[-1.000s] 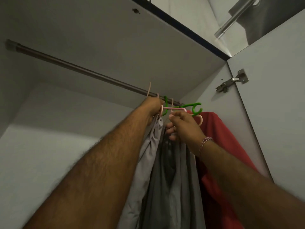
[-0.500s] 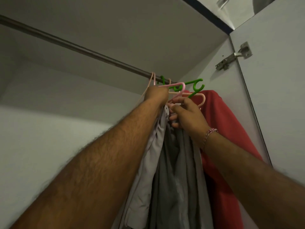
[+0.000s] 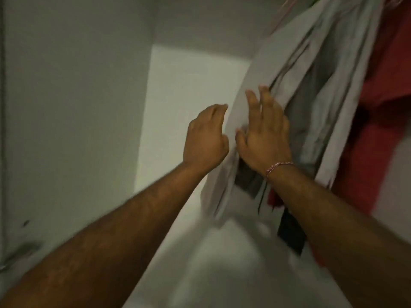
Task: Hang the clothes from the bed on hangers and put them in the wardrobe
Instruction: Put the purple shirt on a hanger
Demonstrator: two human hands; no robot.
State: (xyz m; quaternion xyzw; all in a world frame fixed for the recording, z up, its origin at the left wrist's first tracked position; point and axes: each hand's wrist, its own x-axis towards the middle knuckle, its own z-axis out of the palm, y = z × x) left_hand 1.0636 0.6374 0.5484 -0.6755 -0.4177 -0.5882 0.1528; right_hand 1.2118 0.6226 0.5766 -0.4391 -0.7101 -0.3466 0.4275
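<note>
Grey clothes hang inside the wardrobe at the upper right, with a red garment behind them against the right side. My left hand is at the left edge of the light grey fabric, its fingers curled against the cloth. My right hand lies on the grey clothes with straight, spread fingers. A thin pink hanger shows at the top edge. The rod is out of view.
The white back wall and left side wall of the wardrobe enclose the space. The wardrobe floor lies below. A dark garment end hangs low on the right.
My view has dropped from the rod to the hanging clothes. Both hands have left the hangers at the rod and come down onto the grey fabric.
</note>
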